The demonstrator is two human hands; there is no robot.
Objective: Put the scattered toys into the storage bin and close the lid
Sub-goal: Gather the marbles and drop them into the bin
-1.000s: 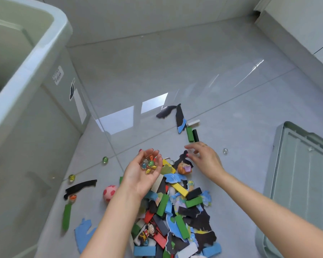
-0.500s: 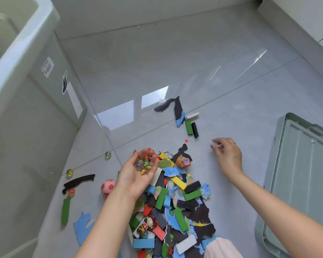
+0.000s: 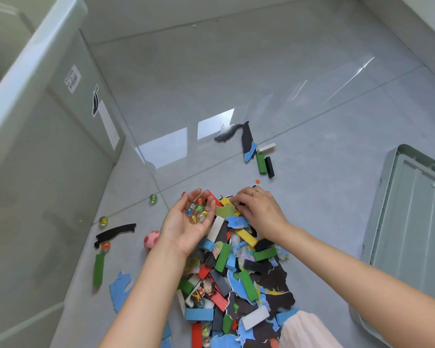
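I kept the left hand (image 3: 186,226) cupped under the marbles (image 3: 197,212) as a tray while right-hand fingers (image 3: 239,200) curled into the pile (image 3: 239,267); hold unclear.

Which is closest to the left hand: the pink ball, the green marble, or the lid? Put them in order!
From the left hand:
1. Pink ball, just to its left.
2. Green marble, farther left, near the bin.
3. Lid, far right.
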